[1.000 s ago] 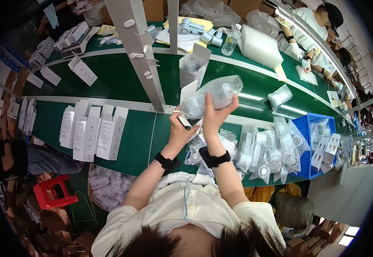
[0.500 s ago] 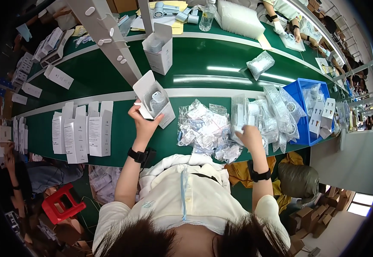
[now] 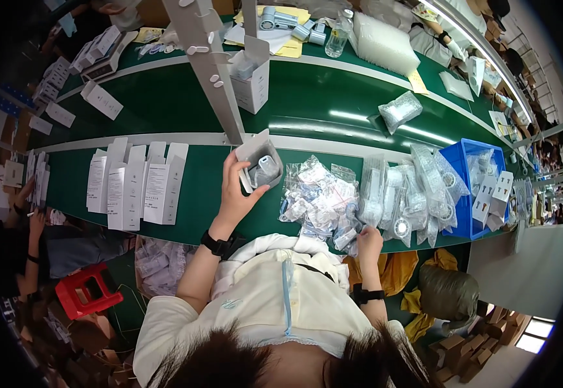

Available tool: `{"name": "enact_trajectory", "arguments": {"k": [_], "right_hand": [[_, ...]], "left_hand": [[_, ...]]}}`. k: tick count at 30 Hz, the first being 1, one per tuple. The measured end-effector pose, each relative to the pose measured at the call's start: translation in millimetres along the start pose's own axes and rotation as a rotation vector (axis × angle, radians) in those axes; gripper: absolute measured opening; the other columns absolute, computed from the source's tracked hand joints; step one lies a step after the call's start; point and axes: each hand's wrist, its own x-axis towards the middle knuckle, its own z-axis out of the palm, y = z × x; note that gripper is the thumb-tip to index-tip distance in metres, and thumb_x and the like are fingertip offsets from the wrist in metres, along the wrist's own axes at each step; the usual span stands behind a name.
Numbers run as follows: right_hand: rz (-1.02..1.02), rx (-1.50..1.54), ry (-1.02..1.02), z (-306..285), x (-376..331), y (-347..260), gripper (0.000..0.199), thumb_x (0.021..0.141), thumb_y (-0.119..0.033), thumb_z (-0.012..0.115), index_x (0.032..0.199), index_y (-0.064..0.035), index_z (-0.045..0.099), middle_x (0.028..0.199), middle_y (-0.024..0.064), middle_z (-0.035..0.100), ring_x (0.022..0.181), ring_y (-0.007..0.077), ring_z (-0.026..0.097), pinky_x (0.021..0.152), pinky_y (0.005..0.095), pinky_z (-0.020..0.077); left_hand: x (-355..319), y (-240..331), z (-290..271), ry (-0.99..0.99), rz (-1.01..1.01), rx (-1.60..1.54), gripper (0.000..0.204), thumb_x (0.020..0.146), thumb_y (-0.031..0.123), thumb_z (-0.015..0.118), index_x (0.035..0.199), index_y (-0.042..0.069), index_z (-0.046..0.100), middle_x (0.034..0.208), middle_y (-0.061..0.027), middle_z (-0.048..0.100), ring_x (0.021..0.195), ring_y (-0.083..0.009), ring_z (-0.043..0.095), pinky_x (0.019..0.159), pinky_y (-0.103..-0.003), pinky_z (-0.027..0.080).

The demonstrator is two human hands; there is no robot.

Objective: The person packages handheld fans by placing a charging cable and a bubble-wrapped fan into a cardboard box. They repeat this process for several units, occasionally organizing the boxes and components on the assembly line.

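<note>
My left hand [image 3: 236, 196] grips an open white carton [image 3: 272, 148] with its flap up. Inside the carton lies a bagged device [image 3: 266, 169], white and grey-blue at its top. Beside the carton spreads a pile of small clear bags [image 3: 317, 194] with white and blue contents. My right hand [image 3: 369, 244] is at the pile's lower right corner, fingers pinched together against the bags; whether one is between them I cannot make out. Just beyond that hand are several bubble-wrap pouches [image 3: 401, 200] holding round and long parts.
Flat white cartons [image 3: 156, 187] stand in a row at the left. A blue crate [image 3: 465, 194] with bagged parts and white boxes is at the right. Behind the bench edge run a green belt [image 3: 320, 90], another open carton [image 3: 253, 87] and a grey post [image 3: 207, 71]. Other people work farther off.
My right hand has moved from the bubble-wrap pouches down and left to the small bags. The carton in my left hand is now more upright, its opening facing me.
</note>
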Motion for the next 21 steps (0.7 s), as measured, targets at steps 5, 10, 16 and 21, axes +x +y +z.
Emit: {"name": "enact_trajectory", "arguments": {"k": [5,10,16,21], "right_hand": [[-0.115,0.228,-0.183,-98,20,-87,0.022,0.068,0.001,0.062,0.089,0.0003,0.056,0.073,0.0089,0.058,0.065,0.0210,0.056,0.058,0.0276,0.0436],[-0.591,0.881,-0.098,-123,53,-193,0.027,0.072,0.013,0.054,0.096,0.0007,0.058,0.085,0.0071,0.056,0.077,0.0131,0.053,0.063,0.0206,0.0424],[-0.986,0.896,-0.239,-65,84,-252,0.023,0.072,0.014,0.052,0.089,0.0006,0.058,0.087,0.0087,0.056,0.077,0.0174,0.055,0.066,0.0249,0.0454],[-1.010,1.035,-0.283,-39,92,-258,0.022,0.071,0.016,0.049,0.085,0.0003,0.055,0.084,0.0095,0.055,0.079,0.0203,0.056,0.067,0.0277,0.0461]], "left_hand": [[11,17,-9,-0.001,-0.064,-0.023,0.035,0.065,0.007,0.071,0.094,0.002,0.052,0.108,-0.0137,0.047,0.095,-0.0275,0.051,0.078,-0.032,0.043],[18,7,-9,0.021,-0.134,0.038,0.020,0.067,0.000,0.065,0.085,0.000,0.055,0.090,-0.0110,0.053,0.076,-0.0257,0.054,0.063,-0.031,0.042],[32,12,-11,0.009,-0.193,-0.045,0.015,0.067,-0.002,0.061,0.081,-0.001,0.056,0.083,-0.0112,0.053,0.073,-0.0262,0.055,0.060,-0.031,0.041],[24,11,-16,0.042,-0.112,0.003,0.010,0.069,-0.001,0.061,0.078,-0.003,0.056,0.095,-0.0145,0.054,0.082,-0.0321,0.056,0.067,-0.036,0.045]]}}
